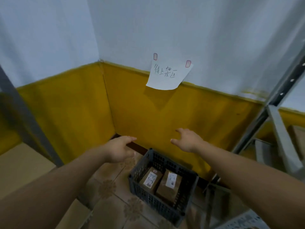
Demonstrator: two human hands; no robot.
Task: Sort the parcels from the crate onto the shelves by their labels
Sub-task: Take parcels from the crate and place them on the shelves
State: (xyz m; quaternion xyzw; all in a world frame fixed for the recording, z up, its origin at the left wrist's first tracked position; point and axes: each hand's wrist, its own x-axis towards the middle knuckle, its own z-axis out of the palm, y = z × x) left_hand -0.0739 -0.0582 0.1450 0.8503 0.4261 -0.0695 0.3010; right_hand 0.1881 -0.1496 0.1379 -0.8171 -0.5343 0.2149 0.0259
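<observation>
Reaching forward, left hand (pixel 120 150) and right hand (pixel 186 140) both empty, fingers loosely spread, with the dark plastic crate (pixel 153 201) below and between them holding two labelled cardboard parcels (pixel 151 178), so both apparently await shelving.

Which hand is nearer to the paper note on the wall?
Right. The right hand is below the paper note; the left hand is lower and well to its left.
</observation>
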